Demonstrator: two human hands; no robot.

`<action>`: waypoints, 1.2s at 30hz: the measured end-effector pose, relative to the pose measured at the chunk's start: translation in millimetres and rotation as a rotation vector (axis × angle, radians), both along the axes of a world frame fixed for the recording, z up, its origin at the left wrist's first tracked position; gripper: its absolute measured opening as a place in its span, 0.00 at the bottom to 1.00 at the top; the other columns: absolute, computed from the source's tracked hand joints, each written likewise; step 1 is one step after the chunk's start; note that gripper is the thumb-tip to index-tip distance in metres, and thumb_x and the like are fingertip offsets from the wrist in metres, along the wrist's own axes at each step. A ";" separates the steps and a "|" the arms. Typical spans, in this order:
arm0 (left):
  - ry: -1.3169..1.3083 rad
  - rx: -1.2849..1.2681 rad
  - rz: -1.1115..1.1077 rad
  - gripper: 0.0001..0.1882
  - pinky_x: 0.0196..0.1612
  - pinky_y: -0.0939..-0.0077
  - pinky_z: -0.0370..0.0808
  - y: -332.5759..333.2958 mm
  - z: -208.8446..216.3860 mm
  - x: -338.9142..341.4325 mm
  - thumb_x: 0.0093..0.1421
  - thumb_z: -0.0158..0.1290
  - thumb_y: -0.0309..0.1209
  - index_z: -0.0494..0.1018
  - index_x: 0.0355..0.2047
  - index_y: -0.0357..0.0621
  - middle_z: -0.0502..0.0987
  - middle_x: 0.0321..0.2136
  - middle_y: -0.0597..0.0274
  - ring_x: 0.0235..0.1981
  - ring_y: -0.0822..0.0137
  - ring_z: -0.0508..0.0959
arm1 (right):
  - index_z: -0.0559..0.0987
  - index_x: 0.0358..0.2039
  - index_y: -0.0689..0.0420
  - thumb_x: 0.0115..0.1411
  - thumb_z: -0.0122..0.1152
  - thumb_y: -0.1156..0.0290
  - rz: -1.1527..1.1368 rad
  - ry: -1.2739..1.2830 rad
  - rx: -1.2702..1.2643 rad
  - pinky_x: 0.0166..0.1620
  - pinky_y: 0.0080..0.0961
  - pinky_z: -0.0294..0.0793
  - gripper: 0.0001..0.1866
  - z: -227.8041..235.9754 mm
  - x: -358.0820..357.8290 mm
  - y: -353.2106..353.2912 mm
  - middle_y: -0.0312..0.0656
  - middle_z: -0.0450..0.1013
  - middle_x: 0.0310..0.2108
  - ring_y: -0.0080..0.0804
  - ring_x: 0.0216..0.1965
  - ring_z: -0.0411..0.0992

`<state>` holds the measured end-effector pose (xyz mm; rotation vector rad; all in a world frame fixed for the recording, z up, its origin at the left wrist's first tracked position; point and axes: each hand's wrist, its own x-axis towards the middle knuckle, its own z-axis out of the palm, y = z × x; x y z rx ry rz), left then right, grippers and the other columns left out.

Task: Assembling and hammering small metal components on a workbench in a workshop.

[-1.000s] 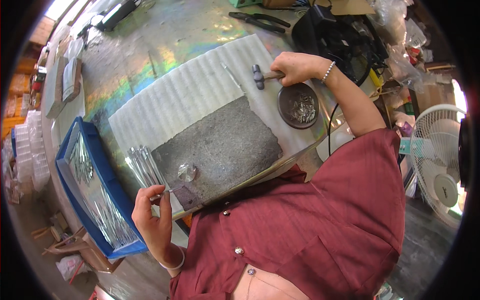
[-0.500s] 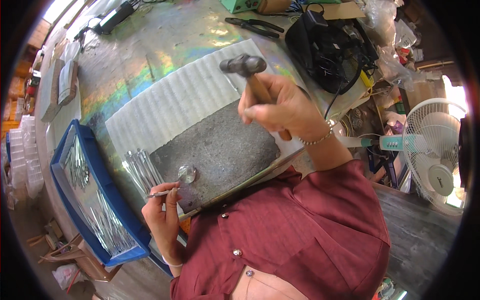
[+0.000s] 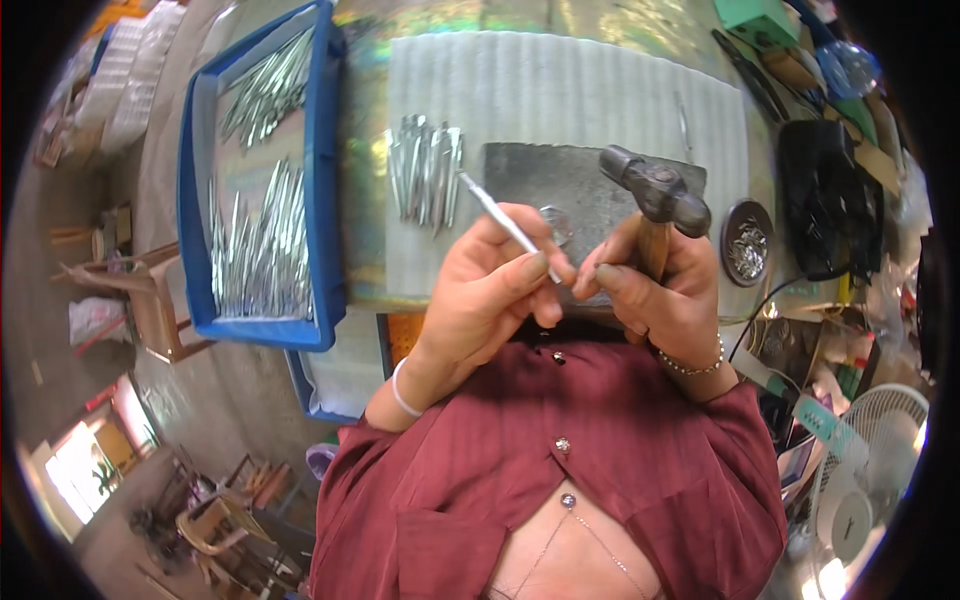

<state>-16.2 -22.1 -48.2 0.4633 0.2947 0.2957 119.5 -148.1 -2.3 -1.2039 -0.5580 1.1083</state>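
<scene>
My left hand [image 3: 465,300] is closed on a thin silver metal rod [image 3: 497,213], its far end pointing up and left. Wrapped round the wooden handle of a ball-peen hammer [image 3: 655,187] is my right hand [image 3: 685,285]. The right thumb and fingertip also pinch together close to the rod's near end; whether something tiny is between them I cannot tell. Both hands are in front of my chest, over the near edge of a dark grey slab [image 3: 515,175]. On the slab lies a small clear, shiny round piece [image 3: 555,225], partly hidden by my fingers.
The slab rests on a white foam sheet [image 3: 560,75]. Several silver rods [image 3: 425,170] lie left of it. Farther left is a blue tray [image 3: 325,190] of similar rods. At right are a round dish [image 3: 731,262] of small silver bits, a black bag [image 3: 820,190] and a fan [image 3: 850,500].
My hands have come together; the hammer has come down from its raised place and the rod is lifted off the slab. The view has turned, bringing the dish into sight.
</scene>
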 end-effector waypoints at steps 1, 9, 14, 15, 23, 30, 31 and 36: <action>-0.041 -0.087 -0.031 0.12 0.26 0.80 0.77 0.1 -3.7 0.2 0.60 0.51 0.26 0.64 0.43 0.38 0.75 0.32 0.49 0.23 0.67 0.78 | 0.73 0.31 0.66 0.56 0.57 0.80 -0.004 -0.001 0.011 0.36 0.18 0.72 0.03 0.2 -3.0 0.9 0.39 0.73 0.27 0.23 0.31 0.73; -0.084 -0.269 -0.061 0.10 0.27 0.81 0.77 -4.9 -12.0 -0.7 0.60 0.52 0.32 0.69 0.37 0.38 0.75 0.31 0.57 0.26 0.70 0.76 | 0.73 0.31 0.65 0.58 0.58 0.78 -0.077 0.032 0.072 0.31 0.15 0.71 0.04 -4.3 -20.9 11.0 0.37 0.72 0.25 0.19 0.28 0.71; -0.038 -0.312 -0.069 0.11 0.27 0.81 0.76 -7.1 -12.5 -2.2 0.59 0.53 0.33 0.69 0.37 0.39 0.75 0.32 0.58 0.25 0.71 0.76 | 0.74 0.31 0.65 0.57 0.59 0.77 -0.128 -0.111 0.006 0.29 0.14 0.70 0.04 -6.1 -25.6 10.1 0.36 0.72 0.24 0.17 0.26 0.70; -0.034 -0.323 -0.072 0.11 0.27 0.81 0.76 -7.1 -12.5 -1.8 0.59 0.53 0.34 0.69 0.36 0.40 0.75 0.32 0.59 0.25 0.72 0.76 | 0.74 0.31 0.64 0.57 0.59 0.77 -0.160 -0.160 -0.004 0.28 0.14 0.70 0.04 -7.4 -26.6 10.1 0.36 0.72 0.24 0.17 0.25 0.70; -0.027 -0.407 -0.078 0.10 0.29 0.84 0.76 -9.7 -15.6 -0.6 0.60 0.53 0.34 0.69 0.36 0.42 0.75 0.32 0.60 0.26 0.73 0.76 | 0.75 0.31 0.63 0.56 0.61 0.75 -0.183 -0.268 -0.063 0.27 0.15 0.69 0.05 -14.2 -24.6 10.9 0.35 0.73 0.22 0.16 0.23 0.70; 0.053 -0.490 -0.060 0.10 0.30 0.84 0.77 -12.0 -6.1 -0.5 0.61 0.52 0.34 0.67 0.38 0.43 0.74 0.34 0.61 0.29 0.72 0.75 | 0.73 0.33 0.62 0.58 0.57 0.77 -0.166 -0.435 0.021 0.30 0.17 0.72 0.04 -21.6 -19.9 9.0 0.38 0.74 0.25 0.19 0.26 0.72; 0.050 -0.518 -0.062 0.10 0.30 0.84 0.77 -12.0 -7.1 -1.5 0.61 0.51 0.34 0.66 0.38 0.43 0.74 0.34 0.62 0.30 0.73 0.75 | 0.74 0.33 0.62 0.57 0.58 0.76 -0.177 -0.472 0.003 0.30 0.18 0.73 0.04 -17.7 -19.6 9.8 0.38 0.75 0.25 0.20 0.26 0.74; 0.079 -0.550 -0.025 0.09 0.31 0.84 0.76 -9.3 -11.5 -3.8 0.62 0.49 0.34 0.65 0.39 0.45 0.70 0.40 0.62 0.29 0.76 0.73 | 0.73 0.34 0.59 0.53 0.65 0.69 -0.210 -0.584 0.016 0.28 0.21 0.73 0.12 -28.1 -20.0 14.5 0.40 0.75 0.23 0.26 0.25 0.76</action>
